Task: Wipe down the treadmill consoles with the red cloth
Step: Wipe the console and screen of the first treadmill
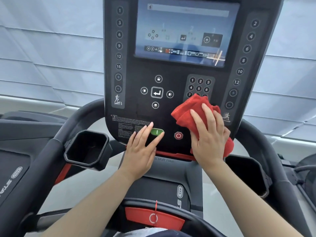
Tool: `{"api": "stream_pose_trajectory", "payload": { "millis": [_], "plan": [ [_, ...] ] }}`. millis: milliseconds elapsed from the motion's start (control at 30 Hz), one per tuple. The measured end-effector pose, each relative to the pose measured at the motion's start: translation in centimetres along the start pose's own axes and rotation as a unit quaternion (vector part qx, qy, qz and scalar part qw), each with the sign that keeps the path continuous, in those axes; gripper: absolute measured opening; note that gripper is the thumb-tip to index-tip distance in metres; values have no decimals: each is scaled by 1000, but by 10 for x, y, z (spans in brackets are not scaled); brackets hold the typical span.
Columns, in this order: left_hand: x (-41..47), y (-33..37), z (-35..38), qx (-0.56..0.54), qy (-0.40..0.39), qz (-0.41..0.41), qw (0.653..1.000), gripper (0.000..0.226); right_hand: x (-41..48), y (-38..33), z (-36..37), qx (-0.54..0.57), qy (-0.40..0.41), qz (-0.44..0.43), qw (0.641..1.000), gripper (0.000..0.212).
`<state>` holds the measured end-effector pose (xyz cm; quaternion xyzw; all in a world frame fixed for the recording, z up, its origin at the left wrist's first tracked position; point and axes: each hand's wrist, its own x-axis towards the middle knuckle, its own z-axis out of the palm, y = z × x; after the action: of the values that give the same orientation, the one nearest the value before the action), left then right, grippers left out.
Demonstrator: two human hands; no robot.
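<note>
While right hand (pixel 207 135) presses red cloth (pixel 185 115) on glossy console (pixel 130 100) (fingers (pixel 207 112) spread), left hand (pixel 142 147) flat, pleated blinds (pixel 51 48) behind

Red cloth (pixel 186 112) bunched against a treadmill console (pixel 130 106).
The crumpled cloth lies pressed on the dark, upright panel's lower right, covering the bottom row of the number keypad (pixel 199 85), touching the console's right edge.
</note>
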<state>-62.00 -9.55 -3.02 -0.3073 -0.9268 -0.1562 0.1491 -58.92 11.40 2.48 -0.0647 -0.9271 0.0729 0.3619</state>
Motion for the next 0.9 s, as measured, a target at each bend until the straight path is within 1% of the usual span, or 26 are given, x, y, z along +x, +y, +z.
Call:
{"api": "stream_pose_trajectory", "payload": {
  "millis": [167, 267, 400, 467, 533, 600, 700, 767, 900],
  "plan": [
    [-1, 1, -1, -2, -1, -3, 1000, 51, 51, -1, -15, 49, 20, 48, 997, 44],
    [-1, 1, -1, 0, 6, -1, 1000, 51, 52, -1, -16, 29, 24, 36, 999, 45],
    [0, 1, 0, 3, 14, -2, 1000, 51, 4, -4, 0, -7, -1, 2, 1000, 52],
    [0, 1, 0, 2, 17, 0, 1000, 51, -6, -4, 3, -7, -17, -19, 1000, 55],
    [0, 2, 0, -1, 23, 0, 1000, 52, 9, -5, -1, 16, -14, -18, 1000, 52],
    [3, 4, -3, -2, 29, 1, 1000, 54, 35, -8, -8, 34, -1, 1, 999, 48],
    [22, 6, -14, 2, 42, 2, 999, 56, 70, -10, -15, 40, 22, 20, 999, 46],
    [43, 10, -25, 9, 57, 10, 998, 57, 77, -7, -17, 35, 30, 28, 999, 46],
    [85, 24, -42, 23, 90, 56, 994, 58, 44, 1, -14, 15, 25, 30, 999, 50]
  ]
}}
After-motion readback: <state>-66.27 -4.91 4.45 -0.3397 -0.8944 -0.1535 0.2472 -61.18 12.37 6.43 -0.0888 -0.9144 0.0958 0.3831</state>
